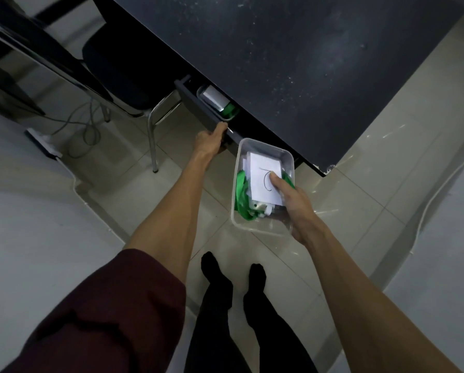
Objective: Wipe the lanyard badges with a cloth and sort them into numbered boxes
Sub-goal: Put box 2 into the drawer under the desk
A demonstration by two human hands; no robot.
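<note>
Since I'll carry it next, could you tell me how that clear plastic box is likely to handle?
Probably light: the right hand holds the box by one corner. Its clear walls may flex. The loose paper could slide without the thumb.

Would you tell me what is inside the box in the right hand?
The box holds green lanyards, a white slip with a pen mark, and pale clips. The thumb of the right hand presses the slip; slip and thumb hide whatever lies beneath.

Clear box (263, 154) — green lanyards (242, 189), paper label (263, 181)
</note>
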